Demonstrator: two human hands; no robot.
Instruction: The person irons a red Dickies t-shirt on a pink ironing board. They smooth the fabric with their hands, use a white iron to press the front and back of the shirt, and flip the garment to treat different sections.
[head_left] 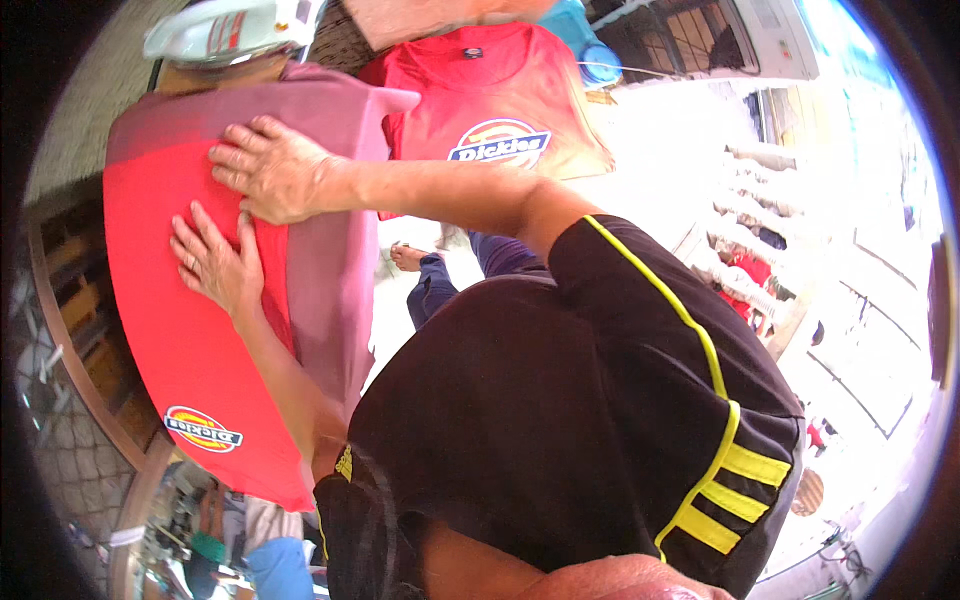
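A red garment (165,330) with a round emblem near its lower end lies spread over an ironing board (330,270) covered in mauve cloth. My left hand (222,265) rests palm down on the red fabric, fingers stretched and apart. Just above it, my right hand (275,172) lies flat near the garment's upper edge, fingers extended. Neither hand grips anything. Beyond the board's far end sits a white iron (230,32).
A red T-shirt (520,95) with a printed emblem lies flat beside the far end of the board. A blue container (598,62) stands behind it. Metal-framed shelving (85,330) runs along the left. Hanging or stacked clothes (750,230) show at right, partly washed out by glare.
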